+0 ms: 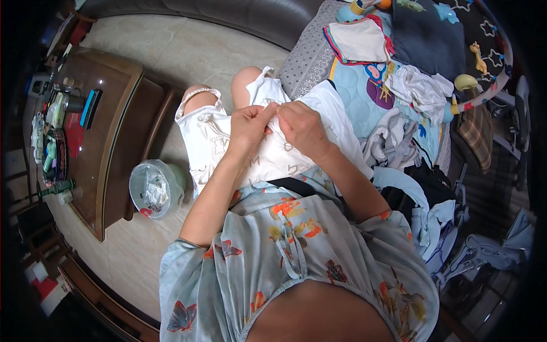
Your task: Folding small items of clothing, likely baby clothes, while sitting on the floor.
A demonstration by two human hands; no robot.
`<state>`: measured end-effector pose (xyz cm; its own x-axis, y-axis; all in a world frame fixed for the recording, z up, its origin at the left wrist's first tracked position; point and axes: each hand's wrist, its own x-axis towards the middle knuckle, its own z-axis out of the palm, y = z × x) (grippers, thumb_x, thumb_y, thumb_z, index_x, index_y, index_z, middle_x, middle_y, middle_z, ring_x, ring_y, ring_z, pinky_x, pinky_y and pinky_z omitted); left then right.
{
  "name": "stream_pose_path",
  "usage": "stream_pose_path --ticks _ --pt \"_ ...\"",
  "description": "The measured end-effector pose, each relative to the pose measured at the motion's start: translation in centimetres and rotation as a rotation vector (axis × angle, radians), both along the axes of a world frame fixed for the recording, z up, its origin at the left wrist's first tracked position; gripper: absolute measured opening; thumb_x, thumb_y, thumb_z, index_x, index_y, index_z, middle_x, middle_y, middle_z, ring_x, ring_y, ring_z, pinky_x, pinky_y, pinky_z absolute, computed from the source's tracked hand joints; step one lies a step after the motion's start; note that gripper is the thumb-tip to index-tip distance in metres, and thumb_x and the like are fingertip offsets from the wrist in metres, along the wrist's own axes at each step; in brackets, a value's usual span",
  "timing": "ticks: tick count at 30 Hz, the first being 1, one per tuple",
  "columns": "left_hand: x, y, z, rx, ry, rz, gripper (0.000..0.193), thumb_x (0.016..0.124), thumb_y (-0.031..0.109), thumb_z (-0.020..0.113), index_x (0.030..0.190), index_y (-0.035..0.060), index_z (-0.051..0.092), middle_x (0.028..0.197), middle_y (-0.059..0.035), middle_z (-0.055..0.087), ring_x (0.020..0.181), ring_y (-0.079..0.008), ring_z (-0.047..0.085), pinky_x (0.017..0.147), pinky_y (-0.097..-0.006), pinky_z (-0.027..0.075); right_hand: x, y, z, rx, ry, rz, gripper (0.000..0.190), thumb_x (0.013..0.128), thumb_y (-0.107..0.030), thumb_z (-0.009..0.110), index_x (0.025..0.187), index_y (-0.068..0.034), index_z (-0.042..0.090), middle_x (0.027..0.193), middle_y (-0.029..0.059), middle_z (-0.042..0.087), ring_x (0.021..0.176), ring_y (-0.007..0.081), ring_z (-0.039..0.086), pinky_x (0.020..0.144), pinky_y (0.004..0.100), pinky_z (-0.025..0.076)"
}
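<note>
A small white garment printed with letters and a little figure lies spread over my lap and knees. My left hand pinches its upper part between thumb and fingers. Right beside it, my right hand grips the same cloth, the fingertips of both hands nearly meeting. What exactly sits between the fingertips is hidden. An elastic-edged opening of the garment loops around my left knee. Another plain white cloth lies under and beside my right forearm.
On my right, a padded play mat carries stacked cloths, a crumpled white cloth, a grey strapped carrier and a toy arch. A lined waste bin stands left, by a wooden table. Behind is a leather sofa.
</note>
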<state>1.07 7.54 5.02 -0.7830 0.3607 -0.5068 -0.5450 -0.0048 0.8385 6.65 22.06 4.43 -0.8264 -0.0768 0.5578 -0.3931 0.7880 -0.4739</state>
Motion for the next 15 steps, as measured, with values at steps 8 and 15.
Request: stream_pose_path --ticks 8,15 --pt "0.55 0.14 -1.09 0.006 -0.013 0.082 0.022 0.091 0.022 0.071 0.076 0.0050 0.068 0.061 0.0029 0.057 0.048 -0.0042 0.043 0.045 -0.0190 0.031 0.30 -0.49 0.00 -0.029 0.040 -0.010 0.013 0.079 0.001 0.062 0.092 -0.002 0.064 0.081 0.0110 0.061 0.074 0.0290 0.059 0.066 0.0382 0.051" --pt "0.36 0.01 -0.60 0.029 0.017 0.072 0.027 0.091 0.020 0.070 0.071 0.0021 0.065 0.058 0.0018 0.055 0.045 -0.0043 0.041 0.041 -0.0211 0.029 0.37 -0.01 -0.27 -0.279 -0.061 -0.047 0.015 0.081 0.001 0.065 0.095 -0.002 0.069 0.083 0.0109 0.066 0.074 0.0252 0.064 0.065 0.0333 0.051"
